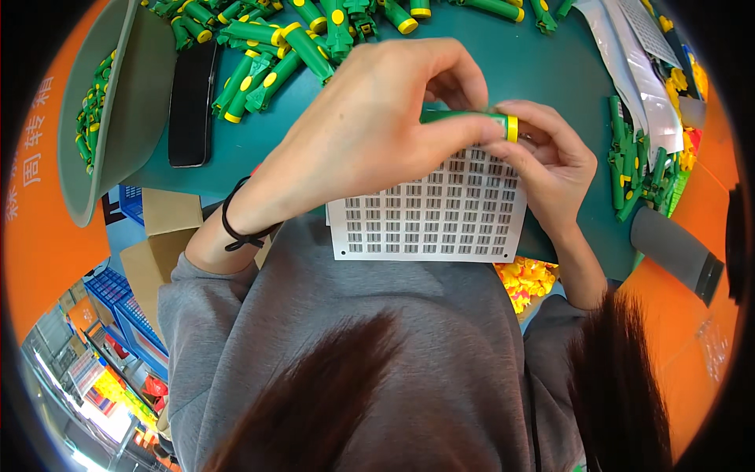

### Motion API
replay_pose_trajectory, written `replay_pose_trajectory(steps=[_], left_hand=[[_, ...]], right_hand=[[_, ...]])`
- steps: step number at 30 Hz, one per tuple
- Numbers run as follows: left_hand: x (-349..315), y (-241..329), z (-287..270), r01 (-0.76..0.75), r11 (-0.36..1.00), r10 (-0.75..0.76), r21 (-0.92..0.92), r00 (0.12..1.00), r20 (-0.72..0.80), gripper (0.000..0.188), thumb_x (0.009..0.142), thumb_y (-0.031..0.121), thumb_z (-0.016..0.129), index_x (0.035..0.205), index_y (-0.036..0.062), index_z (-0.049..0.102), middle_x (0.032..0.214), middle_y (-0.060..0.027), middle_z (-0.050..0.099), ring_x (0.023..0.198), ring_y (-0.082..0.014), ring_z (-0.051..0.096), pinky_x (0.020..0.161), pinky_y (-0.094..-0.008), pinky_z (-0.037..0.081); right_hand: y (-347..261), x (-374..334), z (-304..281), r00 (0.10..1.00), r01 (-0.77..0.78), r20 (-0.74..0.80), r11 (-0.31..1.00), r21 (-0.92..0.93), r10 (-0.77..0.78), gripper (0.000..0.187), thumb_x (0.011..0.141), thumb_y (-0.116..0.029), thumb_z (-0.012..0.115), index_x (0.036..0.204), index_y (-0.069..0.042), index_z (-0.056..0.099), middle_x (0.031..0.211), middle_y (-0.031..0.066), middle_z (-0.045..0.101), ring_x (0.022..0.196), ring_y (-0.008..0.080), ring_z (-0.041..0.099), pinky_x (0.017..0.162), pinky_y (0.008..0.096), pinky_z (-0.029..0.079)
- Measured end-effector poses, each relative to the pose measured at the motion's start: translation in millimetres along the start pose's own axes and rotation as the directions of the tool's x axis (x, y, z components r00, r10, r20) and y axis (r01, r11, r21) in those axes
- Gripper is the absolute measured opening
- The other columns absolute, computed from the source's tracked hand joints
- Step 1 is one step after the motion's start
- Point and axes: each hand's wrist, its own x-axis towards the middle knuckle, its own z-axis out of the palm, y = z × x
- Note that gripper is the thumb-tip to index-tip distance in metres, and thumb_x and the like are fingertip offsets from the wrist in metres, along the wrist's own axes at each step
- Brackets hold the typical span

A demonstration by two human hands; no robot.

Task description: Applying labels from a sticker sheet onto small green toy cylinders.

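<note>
Both hands meet above the front of the table around one green plastic tube with a yellow end (pixel 511 128). My left hand (pixel 385 110), with a black band at its wrist, pinches the tube between thumb and fingers, covering most of its length. At the yellow end, my right hand (pixel 557 153) has its thumb and fingertips closed on the tube. Beneath them a white sheet of small printed labels (pixel 429 224) overhangs the table's near edge. A small pale patch shows on the tube by my left thumb; I cannot tell whether it is a label.
Many green tubes with yellow ends (pixel 271 67) lie heaped at the far left, beside a black phone (pixel 193 102). A grey bin (pixel 130 102) of similar pieces stands left. More green pieces (pixel 629 165), white sheets (pixel 629 71) and a grey cylindrical bottle (pixel 672 248) are right.
</note>
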Motion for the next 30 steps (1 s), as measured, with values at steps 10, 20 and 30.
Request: replay_pose_trajectory(steps=[10,20,30], left_hand=[[-44.1,-2.9,-77.0,-0.023,0.988,0.079,0.154,0.926,-0.369,0.03,0.1,0.025,0.058,0.093,0.0005,0.073,0.089,-0.0085,0.072,0.082,-0.0135,0.066,0.069,-0.0245,0.05],[-44.9,-16.3,-88.5,-0.042,0.664,0.561,0.746,0.689,-0.46,0.014,0.088,0.006,0.069,0.101,0.0054,0.074,0.099,-0.0066,0.074,0.091,-0.0195,0.068,0.083,-0.0312,0.052],[-10.9,-49.3,40.2,-0.32,0.776,0.42,0.543,0.905,-0.067,0.01,0.076,0.013,0.075,0.084,0.0095,0.071,0.088,-0.0008,0.064,0.084,-0.0196,0.06,0.069,-0.0335,0.052]], right_hand=[[-15.6,59.3,-26.0,0.984,0.181,0.101,0.816,-0.55,-0.15,0.038,0.082,-0.011,0.078,0.118,-0.003,0.068,0.119,0.0088,0.063,0.096,0.0171,0.059,0.088,0.0287,0.048],[40.5,117.3,-63.7,0.868,0.408,0.326,0.163,-0.898,-0.373,0.028,0.089,-0.021,0.074,0.113,-0.008,0.069,0.111,0.0103,0.066,0.105,0.024,0.063,0.094,0.036,0.047],[7.5,22.0,-23.1,0.977,-0.164,-0.121,0.979,0.122,0.178,0.034,0.099,-0.005,0.06,0.131,0.004,0.054,0.11,0.0111,0.066,0.1,0.0164,0.068,0.091,0.0274,0.056]])
